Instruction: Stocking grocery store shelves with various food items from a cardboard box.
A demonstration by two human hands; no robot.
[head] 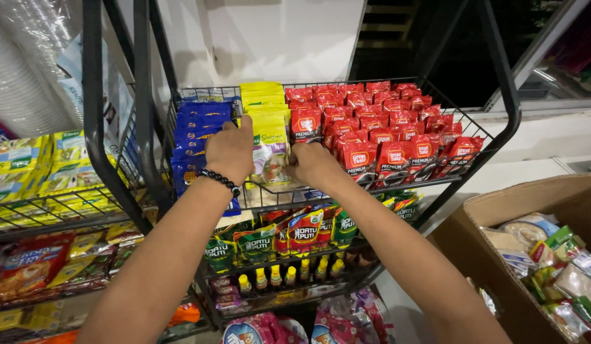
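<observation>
My left hand (230, 150) and my right hand (313, 164) both grip the front yellow packet (270, 148) in a row of yellow packets (262, 97) standing in the top wire basket (486, 150) of a black rack. The left hand, with a black bead bracelet (219, 181) on its wrist, holds the packet's left edge. Its lower right corner is in the right hand. Blue packets (200, 124) stand just left of that row and several rows of red packets (384, 127) just right of it.
Lower rack shelves hold green and red sachets (295, 232) and small yellow-capped bottles (289, 275). A second rack on the left carries yellow packets (34, 165). An open cardboard box (486, 255) of mixed packets sits at the lower right. Clear plastic cups (18, 76) hang at the upper left.
</observation>
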